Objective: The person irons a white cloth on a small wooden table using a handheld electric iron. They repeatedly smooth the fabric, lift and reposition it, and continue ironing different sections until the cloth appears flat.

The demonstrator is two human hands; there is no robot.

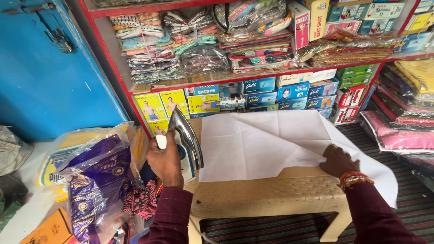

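Note:
A white cloth (262, 140) lies spread over a beige plastic stool (271, 194), its right side hanging off the edge. My left hand (165, 159) grips the white handle of a clothes iron (186, 135), which is tilted up on its side at the stool's left edge, its shiny soleplate facing right. My right hand (338, 161) rests on the cloth near the stool's right front corner and pinches a fold of it. Both arms wear dark maroon sleeves, and the right wrist carries orange thread bands.
Red shelves (253, 77) behind the stool hold stacked cartons and bagged garments. A blue metal door (45, 72) stands at the left. Plastic-wrapped packets (97, 180) pile up at the lower left. Folded fabrics (402, 131) are stacked at the right, over a striped mat (289, 228).

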